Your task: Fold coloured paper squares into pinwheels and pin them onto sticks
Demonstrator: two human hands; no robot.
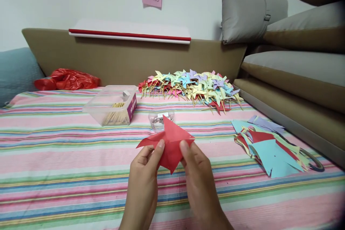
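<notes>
A piece of red paper (172, 147), cut and partly folded into pinwheel blades, is held up over the striped cloth. My left hand (145, 169) pinches its left side, thumb on top and fingers curled beneath. On the right side, my right hand (196, 169) grips it the same way, its thumb pressed near a folded blade. Just behind the paper lies a clear plastic bag (155, 120) of small metal pieces with a white label. The undersides of the paper and most of my fingertips are hidden.
A clear plastic box (94, 106) holds wooden sticks (115, 116). Many finished paper pinwheels (199, 88) are piled at the back. To the right, cut paper sheets (275, 154) partly cover scissors (318, 165). A red plastic bag (70, 79) lies back left; stacked cushions (296, 68) border the right.
</notes>
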